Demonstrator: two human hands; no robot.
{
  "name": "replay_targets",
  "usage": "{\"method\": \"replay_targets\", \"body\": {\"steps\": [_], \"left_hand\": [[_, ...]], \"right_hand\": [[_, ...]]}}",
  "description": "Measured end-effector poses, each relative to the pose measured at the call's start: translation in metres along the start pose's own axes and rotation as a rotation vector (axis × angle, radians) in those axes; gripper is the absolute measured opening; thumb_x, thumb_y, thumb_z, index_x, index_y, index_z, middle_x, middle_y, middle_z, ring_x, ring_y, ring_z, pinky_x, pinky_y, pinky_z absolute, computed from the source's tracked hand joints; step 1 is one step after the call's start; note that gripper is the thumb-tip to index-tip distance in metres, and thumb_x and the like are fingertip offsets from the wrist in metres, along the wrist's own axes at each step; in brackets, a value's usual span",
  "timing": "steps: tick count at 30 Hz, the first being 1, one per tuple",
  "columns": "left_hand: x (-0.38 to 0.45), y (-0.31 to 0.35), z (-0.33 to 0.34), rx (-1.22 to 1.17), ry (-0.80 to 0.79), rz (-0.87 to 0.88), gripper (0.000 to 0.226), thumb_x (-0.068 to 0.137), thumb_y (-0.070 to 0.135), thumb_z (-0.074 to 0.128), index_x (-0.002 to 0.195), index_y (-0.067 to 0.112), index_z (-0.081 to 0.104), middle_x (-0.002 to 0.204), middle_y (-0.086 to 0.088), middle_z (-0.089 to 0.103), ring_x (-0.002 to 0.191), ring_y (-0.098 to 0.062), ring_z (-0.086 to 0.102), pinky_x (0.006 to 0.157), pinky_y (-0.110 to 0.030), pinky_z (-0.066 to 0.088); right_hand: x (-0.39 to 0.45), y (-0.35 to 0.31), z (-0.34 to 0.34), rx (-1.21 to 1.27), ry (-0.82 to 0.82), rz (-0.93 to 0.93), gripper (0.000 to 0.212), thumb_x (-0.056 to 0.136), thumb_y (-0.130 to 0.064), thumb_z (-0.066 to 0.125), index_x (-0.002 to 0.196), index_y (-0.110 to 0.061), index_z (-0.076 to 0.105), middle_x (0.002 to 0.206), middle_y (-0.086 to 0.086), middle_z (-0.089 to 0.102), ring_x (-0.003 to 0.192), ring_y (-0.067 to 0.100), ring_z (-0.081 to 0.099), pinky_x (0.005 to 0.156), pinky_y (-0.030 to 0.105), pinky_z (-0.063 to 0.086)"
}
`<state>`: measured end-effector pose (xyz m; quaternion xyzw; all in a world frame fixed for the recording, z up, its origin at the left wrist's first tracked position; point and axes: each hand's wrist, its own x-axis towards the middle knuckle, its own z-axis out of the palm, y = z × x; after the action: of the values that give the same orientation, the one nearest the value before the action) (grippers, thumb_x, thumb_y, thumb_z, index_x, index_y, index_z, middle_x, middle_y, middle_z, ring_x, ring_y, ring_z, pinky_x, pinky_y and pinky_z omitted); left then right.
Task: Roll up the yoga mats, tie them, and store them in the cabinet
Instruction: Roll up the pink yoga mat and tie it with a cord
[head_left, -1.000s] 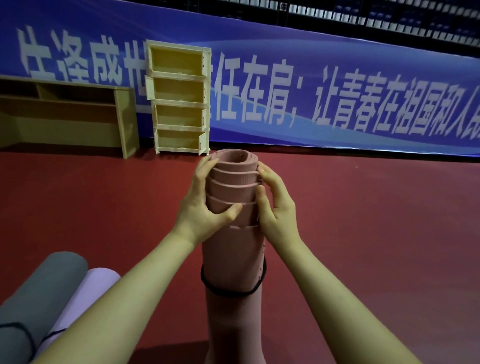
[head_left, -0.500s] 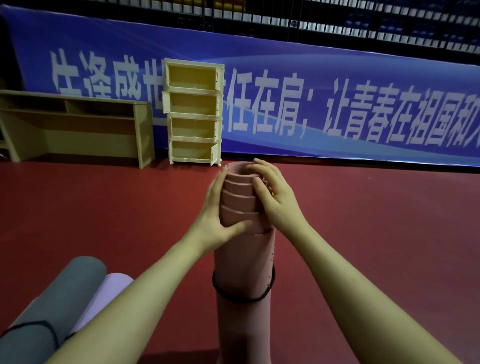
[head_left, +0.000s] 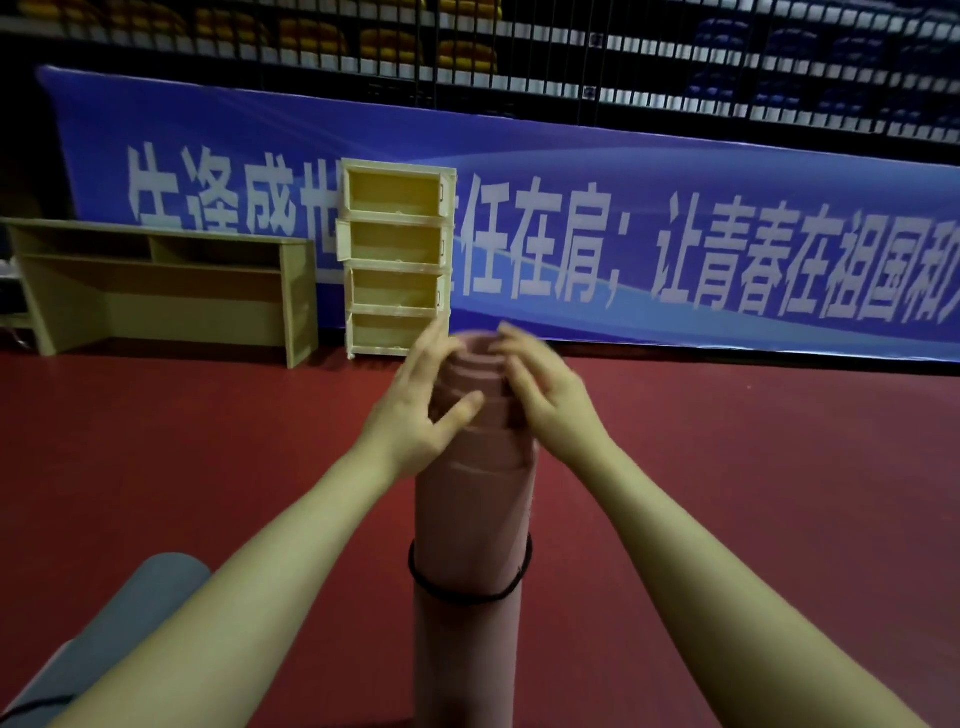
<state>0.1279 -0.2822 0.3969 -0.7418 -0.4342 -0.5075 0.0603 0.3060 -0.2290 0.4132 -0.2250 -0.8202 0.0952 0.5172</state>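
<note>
Grey rolled mat (head_left: 119, 618) lying low left. Pink rolled mat (head_left: 475, 499) upright at centre, long axis vertical, stepped end up, black band (head_left: 467, 597) round middle. Left hand (head_left: 415, 421) – fingers straight, thumb across roll. Right hand (head_left: 540, 389) – fingers curled over top edge, blurred.

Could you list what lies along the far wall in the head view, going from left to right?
Low wooden shelf unit → pale four-tier cabinet → blue banner stretching on to the right edge.
</note>
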Motion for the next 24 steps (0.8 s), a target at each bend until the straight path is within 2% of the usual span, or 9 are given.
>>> {"method": "replay_targets", "body": {"steps": [2,5,9,11,14,16,20,22,24], "left_hand": [[-0.016,-0.013,0.004,0.107,-0.061,-0.070,0.064,0.084,0.057,0.040,0.141,0.027,0.035,0.155,0.015,0.020,0.139,-0.011,0.029,0.108,-0.042,0.036],[-0.020,-0.012,0.008,0.111,-0.041,-0.068,0.067,0.083,0.057,0.041,0.141,0.023,0.037,0.151,0.009,0.029,0.135,-0.011,0.035,0.105,-0.042,0.040],[-0.015,-0.013,0.011,-0.077,-0.131,-0.245,0.080,0.069,0.063,0.056,0.140,0.045,0.026,0.158,0.004,0.009,0.135,0.003,0.017,0.109,-0.031,0.029],[-0.020,-0.015,0.017,-0.168,-0.162,-0.239,0.093,0.067,0.053,0.073,0.141,0.047,0.018,0.156,0.004,0.015,0.138,-0.001,0.019,0.114,-0.033,0.027],[-0.020,-0.008,0.022,-0.195,-0.110,-0.226,0.093,0.070,0.034,0.082,0.141,0.047,0.023,0.151,0.008,0.031,0.133,-0.007,0.037,0.111,-0.037,0.035],[-0.014,-0.001,0.018,-0.205,-0.070,-0.217,0.090,0.070,0.032,0.083,0.137,0.052,0.027,0.148,0.008,0.037,0.130,-0.009,0.042,0.107,-0.038,0.039],[0.005,0.011,0.004,-0.074,0.036,-0.204,0.089,0.058,0.064,0.071,0.134,0.059,0.025,0.144,0.016,0.039,0.126,-0.007,0.045,0.098,-0.037,0.045],[0.000,0.006,0.004,0.026,0.019,-0.186,0.081,0.061,0.071,0.059,0.133,0.058,0.022,0.150,0.021,0.026,0.131,-0.007,0.039,0.096,-0.039,0.043],[-0.014,-0.008,0.010,0.067,-0.040,-0.159,0.067,0.070,0.068,0.050,0.130,0.052,0.026,0.155,0.022,0.015,0.137,-0.009,0.033,0.101,-0.047,0.041]], "right_hand": [[-0.021,0.012,0.012,-0.056,-0.050,0.024,0.046,0.094,-0.039,0.040,0.128,-0.014,0.060,0.140,-0.005,0.050,0.130,0.007,0.043,0.111,0.030,0.033],[-0.023,0.012,0.014,-0.109,0.002,0.013,0.043,0.095,-0.039,0.041,0.126,-0.016,0.061,0.138,-0.004,0.053,0.127,0.008,0.047,0.107,0.031,0.037],[-0.019,0.009,0.015,-0.025,-0.049,0.072,0.038,0.094,-0.029,0.047,0.127,-0.013,0.057,0.142,-0.001,0.046,0.124,-0.006,0.039,0.098,0.004,0.028],[-0.025,0.013,0.019,0.017,-0.025,0.113,0.039,0.093,-0.028,0.048,0.129,-0.015,0.054,0.145,-0.003,0.040,0.127,-0.008,0.033,0.098,0.000,0.023],[-0.026,0.016,0.017,0.022,0.055,0.106,0.036,0.091,-0.024,0.052,0.124,-0.010,0.057,0.141,0.005,0.046,0.128,0.005,0.041,0.103,0.009,0.030],[-0.021,0.012,0.012,0.021,0.121,0.060,0.034,0.091,-0.022,0.054,0.121,-0.007,0.059,0.135,0.010,0.052,0.126,0.011,0.046,0.104,0.017,0.036],[-0.003,-0.002,0.004,0.184,0.223,0.047,0.030,0.093,-0.020,0.053,0.123,-0.022,0.056,0.133,0.001,0.053,0.128,0.012,0.048,0.107,0.026,0.039],[-0.004,0.000,0.004,0.193,0.157,0.076,0.032,0.094,-0.018,0.051,0.125,-0.024,0.055,0.137,0.001,0.051,0.129,0.009,0.046,0.107,0.022,0.037],[-0.018,0.010,0.009,0.177,-0.001,0.160,0.035,0.096,-0.019,0.049,0.131,-0.023,0.054,0.144,-0.002,0.045,0.131,0.000,0.040,0.107,0.021,0.034]]}}
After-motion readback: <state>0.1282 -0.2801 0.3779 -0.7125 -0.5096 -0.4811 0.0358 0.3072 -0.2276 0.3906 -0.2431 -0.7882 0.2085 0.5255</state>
